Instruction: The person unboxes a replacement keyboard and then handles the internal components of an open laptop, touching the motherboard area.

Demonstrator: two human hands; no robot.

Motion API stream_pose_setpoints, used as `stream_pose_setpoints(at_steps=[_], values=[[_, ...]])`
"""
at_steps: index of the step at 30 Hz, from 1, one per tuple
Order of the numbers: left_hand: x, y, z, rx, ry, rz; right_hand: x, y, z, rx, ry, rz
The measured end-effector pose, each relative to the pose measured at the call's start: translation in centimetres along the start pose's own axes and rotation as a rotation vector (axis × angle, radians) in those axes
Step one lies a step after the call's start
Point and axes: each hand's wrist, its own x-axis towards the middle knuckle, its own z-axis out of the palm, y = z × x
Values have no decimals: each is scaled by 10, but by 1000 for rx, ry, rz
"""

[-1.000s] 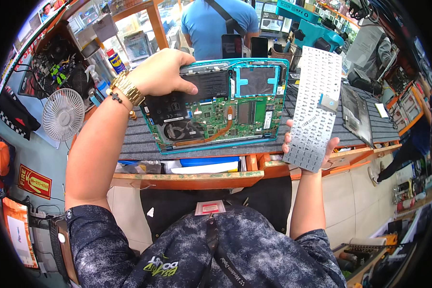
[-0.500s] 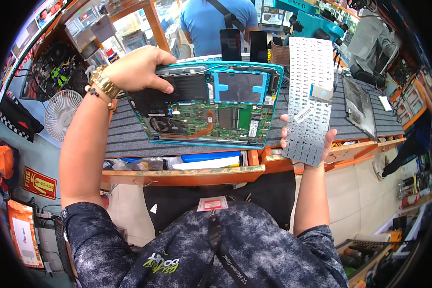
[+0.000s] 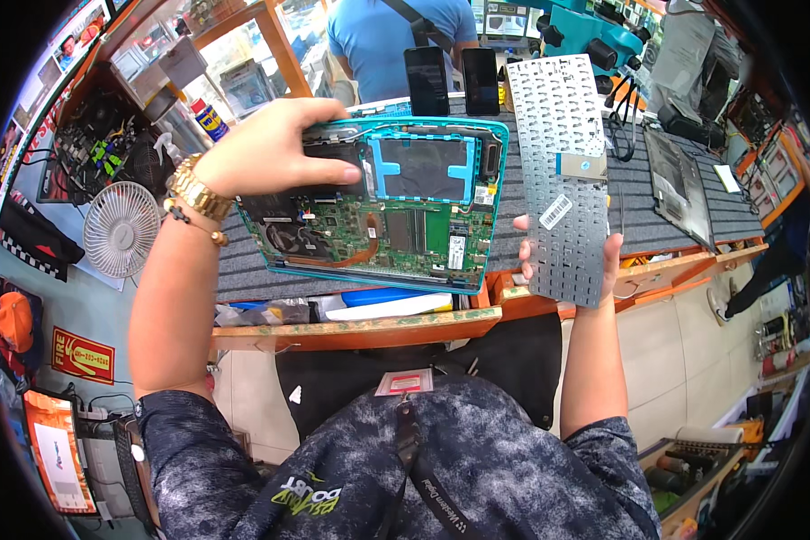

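Note:
My left hand (image 3: pixel 274 153) grips the far left edge of an opened laptop (image 3: pixel 396 225) with a teal rim, thumb over the inner side. Its green circuit board, fan, copper heat pipe and blue-framed drive bay are exposed, and the far side is tilted up off the bench. My right hand (image 3: pixel 611 261) holds a silver-grey laptop keyboard (image 3: pixel 562 193) upright by its lower end, back side facing me. A white barcode label and a flat ribbon cable show on the keyboard. It stands to the right of the laptop, apart from it.
Two dark phones (image 3: pixel 425 83) stand behind the laptop. A dark laptop cover (image 3: pixel 678 184) lies on the ribbed grey mat at right. Below the bench edge, an open drawer (image 3: pixel 360 328) holds papers. A white fan (image 3: pixel 121 229) is at left; a person in blue (image 3: pixel 396 45) is beyond.
The laptop and keyboard appear shifted slightly left in view, and the keyboard leans a little more to the left. Both hands keep their holds.

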Motion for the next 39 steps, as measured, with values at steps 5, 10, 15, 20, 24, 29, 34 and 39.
stream_pose_setpoints(at_steps=[5, 10, 15, 20, 24, 29, 34, 39], values=[[33, 28, 14, -80, 10, 168, -1, -3, 2, -12, 19, 3], [48, 31, 12, 55, -12, 131, 2, -2, 5, -30, -7, 4], [38, 35, 12, 102, 56, 186, 0, -1, 1, -19, -8, -2], [26, 29, 21, 88, 173, 217, 1, 0, 1, -2, -29, -2], [10, 38, 21, 137, 271, 235, 2, -1, 0, -10, -36, 2], [-6, 50, 29, 108, 308, 218, 2, 0, 10, -7, -7, -7], [-20, 59, 35, 87, 345, 193, 4, 0, 15, -28, 7, -11], [-20, 60, 33, 77, 318, 175, 3, 0, 9, -14, 0, 0]])
